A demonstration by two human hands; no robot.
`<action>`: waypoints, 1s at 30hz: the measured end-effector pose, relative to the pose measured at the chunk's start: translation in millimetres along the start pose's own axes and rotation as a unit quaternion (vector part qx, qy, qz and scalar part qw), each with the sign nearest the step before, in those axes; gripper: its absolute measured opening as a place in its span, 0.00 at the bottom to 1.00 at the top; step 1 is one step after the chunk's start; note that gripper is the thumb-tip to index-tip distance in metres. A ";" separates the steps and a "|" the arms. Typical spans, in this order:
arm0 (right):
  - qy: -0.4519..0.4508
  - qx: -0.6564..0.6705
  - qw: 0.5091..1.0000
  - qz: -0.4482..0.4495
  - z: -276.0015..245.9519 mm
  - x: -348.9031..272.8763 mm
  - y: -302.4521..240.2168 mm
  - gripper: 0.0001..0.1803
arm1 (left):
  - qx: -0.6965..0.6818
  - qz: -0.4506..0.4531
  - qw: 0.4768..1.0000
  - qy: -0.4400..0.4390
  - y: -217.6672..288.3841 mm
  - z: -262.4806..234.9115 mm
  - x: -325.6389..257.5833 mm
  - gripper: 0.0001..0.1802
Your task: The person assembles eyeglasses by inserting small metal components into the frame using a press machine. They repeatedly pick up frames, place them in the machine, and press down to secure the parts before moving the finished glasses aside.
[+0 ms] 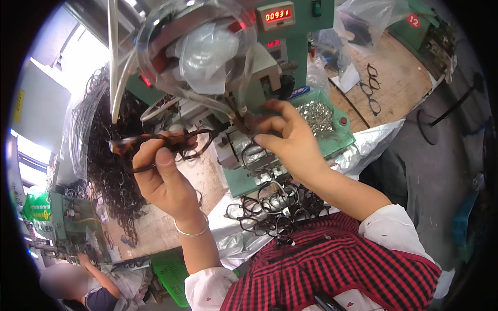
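Observation:
My left hand (163,179) grips a dark tortoiseshell eyeglass frame (124,145), thumb and fingers closed around one side. The frame's other end reaches the working head (239,124) of a green bench machine (295,62). At that head, the fingers of my right hand (295,142) are pinched together. Whatever lies between those fingertips is hidden. Just right of my right hand, a green tray (343,137) holds many small shiny metal parts (317,118). Below the hands, several dark eyeglass frames (275,205) lie heaped in front of my checked apron (332,259).
A large heap of dark eyeglass frames (111,160) stands left on the wooden bench, beside clear plastic. Clear tubes (142,57) loop over the machine. Two frames (371,88) lie on the bench at far right. A person (101,280) works at another machine, lower left, near a green basket (168,277).

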State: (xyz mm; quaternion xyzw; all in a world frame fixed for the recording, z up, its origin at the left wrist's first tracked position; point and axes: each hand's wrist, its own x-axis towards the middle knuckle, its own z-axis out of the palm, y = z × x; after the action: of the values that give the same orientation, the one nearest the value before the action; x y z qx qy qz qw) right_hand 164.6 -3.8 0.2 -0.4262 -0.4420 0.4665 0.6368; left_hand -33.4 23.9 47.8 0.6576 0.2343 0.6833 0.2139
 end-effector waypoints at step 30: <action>0.128 -0.612 0.754 -0.200 -126.5 5.7 77.4 0.07 | 0.241 0.038 0.953 -0.180 16.9 -12.5 -133.8 0.22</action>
State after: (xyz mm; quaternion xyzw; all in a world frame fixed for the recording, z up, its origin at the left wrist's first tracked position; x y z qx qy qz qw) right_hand 270.3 0.9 -104.0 -0.6827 -0.6223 -0.1009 0.3693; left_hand -39.8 -70.5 -49.2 0.8102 0.3249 0.4839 0.0615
